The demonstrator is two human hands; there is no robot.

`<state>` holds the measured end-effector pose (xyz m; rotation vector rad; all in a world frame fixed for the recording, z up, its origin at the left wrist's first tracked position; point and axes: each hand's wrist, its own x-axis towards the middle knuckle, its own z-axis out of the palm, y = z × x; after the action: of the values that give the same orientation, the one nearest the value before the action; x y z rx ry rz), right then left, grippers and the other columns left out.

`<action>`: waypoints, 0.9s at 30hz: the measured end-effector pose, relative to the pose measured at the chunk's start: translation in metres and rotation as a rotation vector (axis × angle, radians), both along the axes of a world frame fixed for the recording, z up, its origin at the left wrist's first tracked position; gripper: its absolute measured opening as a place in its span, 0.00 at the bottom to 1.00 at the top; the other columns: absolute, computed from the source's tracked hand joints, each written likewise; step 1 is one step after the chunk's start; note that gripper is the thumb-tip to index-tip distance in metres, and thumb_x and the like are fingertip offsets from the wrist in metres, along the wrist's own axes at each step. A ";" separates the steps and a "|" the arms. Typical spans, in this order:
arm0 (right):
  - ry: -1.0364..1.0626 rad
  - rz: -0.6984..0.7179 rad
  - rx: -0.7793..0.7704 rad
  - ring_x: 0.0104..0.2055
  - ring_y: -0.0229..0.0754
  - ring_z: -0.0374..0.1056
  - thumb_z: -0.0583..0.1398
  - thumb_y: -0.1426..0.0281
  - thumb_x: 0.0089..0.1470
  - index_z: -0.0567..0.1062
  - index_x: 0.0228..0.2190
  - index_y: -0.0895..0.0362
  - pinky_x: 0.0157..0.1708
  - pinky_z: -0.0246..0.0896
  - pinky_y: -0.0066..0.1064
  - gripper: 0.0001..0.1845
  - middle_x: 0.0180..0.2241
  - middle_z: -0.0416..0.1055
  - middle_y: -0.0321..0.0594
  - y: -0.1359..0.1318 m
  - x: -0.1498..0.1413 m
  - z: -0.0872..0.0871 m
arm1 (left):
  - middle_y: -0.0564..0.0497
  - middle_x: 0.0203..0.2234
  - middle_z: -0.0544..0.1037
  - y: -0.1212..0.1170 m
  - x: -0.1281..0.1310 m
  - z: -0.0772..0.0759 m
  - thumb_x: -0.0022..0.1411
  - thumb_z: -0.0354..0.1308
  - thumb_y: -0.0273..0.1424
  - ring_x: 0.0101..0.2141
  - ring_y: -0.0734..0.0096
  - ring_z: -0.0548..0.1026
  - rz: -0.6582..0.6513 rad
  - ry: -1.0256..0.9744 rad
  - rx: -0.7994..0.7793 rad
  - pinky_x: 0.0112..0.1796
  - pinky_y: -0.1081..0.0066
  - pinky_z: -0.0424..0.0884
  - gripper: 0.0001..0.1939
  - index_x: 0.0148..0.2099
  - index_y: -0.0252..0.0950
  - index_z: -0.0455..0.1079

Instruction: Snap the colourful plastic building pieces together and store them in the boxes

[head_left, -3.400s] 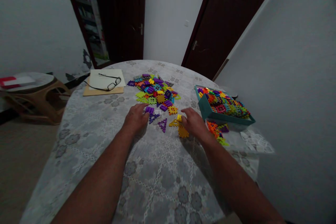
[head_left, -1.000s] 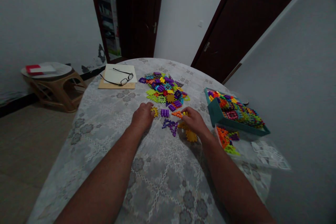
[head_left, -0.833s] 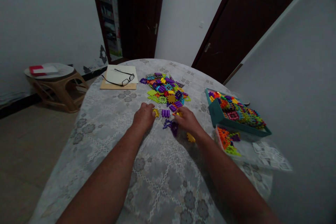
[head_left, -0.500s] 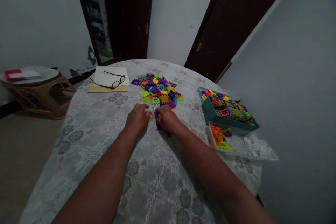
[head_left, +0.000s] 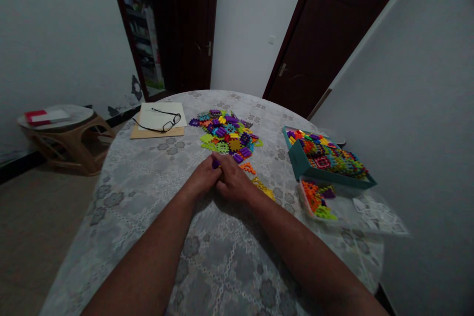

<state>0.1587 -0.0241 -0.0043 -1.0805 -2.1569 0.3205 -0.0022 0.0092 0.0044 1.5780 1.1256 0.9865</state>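
Observation:
My left hand (head_left: 203, 177) and my right hand (head_left: 234, 181) meet at the middle of the round table (head_left: 155, 197), fingers curled together over small plastic pieces. A purple piece (head_left: 215, 163) shows at the fingertips between them; what else they hold is hidden. An orange piece (head_left: 247, 168) and a yellow piece (head_left: 263, 187) lie just right of my right hand. A pile of colourful interlocking pieces (head_left: 226, 133) lies beyond the hands.
A teal box (head_left: 300, 163) full of pieces stands at the right, with a clear tray of orange and green pieces (head_left: 316, 200) and a paper sheet (head_left: 377, 207) before it. Glasses (head_left: 163, 122) rest on papers at the back left. A wooden stool (head_left: 70, 140) stands left of the table.
My right hand has moved left from the loose yellow and purple pieces and joined my left hand. Both hands now close together on the purple piece.

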 end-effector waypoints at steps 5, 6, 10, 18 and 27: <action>-0.005 -0.223 0.014 0.66 0.51 0.69 0.58 0.74 0.64 0.73 0.66 0.56 0.70 0.64 0.46 0.30 0.64 0.73 0.52 0.026 0.029 0.012 | 0.46 0.42 0.82 0.001 0.002 0.005 0.65 0.65 0.33 0.36 0.63 0.84 0.100 -0.261 -0.263 0.32 0.67 0.80 0.27 0.65 0.38 0.70; -0.043 -0.339 0.008 0.66 0.53 0.69 0.58 0.73 0.65 0.75 0.64 0.57 0.70 0.62 0.47 0.28 0.63 0.74 0.54 0.034 0.037 0.013 | 0.47 0.41 0.81 0.001 0.002 0.005 0.66 0.65 0.33 0.32 0.65 0.83 0.117 -0.325 -0.326 0.28 0.70 0.77 0.29 0.67 0.38 0.67; -0.287 -0.621 -0.141 0.67 0.61 0.66 0.66 0.61 0.66 0.77 0.64 0.58 0.69 0.61 0.51 0.29 0.63 0.73 0.58 0.053 0.061 0.010 | 0.49 0.38 0.79 0.002 0.002 0.006 0.66 0.65 0.31 0.28 0.72 0.81 0.135 -0.426 -0.383 0.22 0.77 0.67 0.25 0.63 0.37 0.68; -0.416 -0.704 -0.171 0.59 0.59 0.69 0.63 0.65 0.68 0.80 0.58 0.56 0.60 0.65 0.46 0.20 0.56 0.76 0.56 0.040 0.064 -0.003 | 0.50 0.38 0.79 0.001 0.002 0.004 0.65 0.65 0.29 0.28 0.73 0.79 0.078 -0.473 -0.405 0.21 0.78 0.65 0.25 0.62 0.37 0.67; -0.306 -0.624 -0.167 0.56 0.52 0.72 0.59 0.72 0.67 0.83 0.57 0.57 0.60 0.64 0.37 0.20 0.52 0.80 0.51 0.035 0.078 -0.002 | 0.45 0.43 0.82 -0.001 0.004 0.006 0.65 0.67 0.28 0.32 0.67 0.84 0.065 -0.458 -0.474 0.22 0.76 0.73 0.28 0.65 0.38 0.66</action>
<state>0.2363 0.0109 -0.0068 -1.9269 -1.9345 0.0438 0.0018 0.0078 0.0107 0.8858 0.9939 0.9709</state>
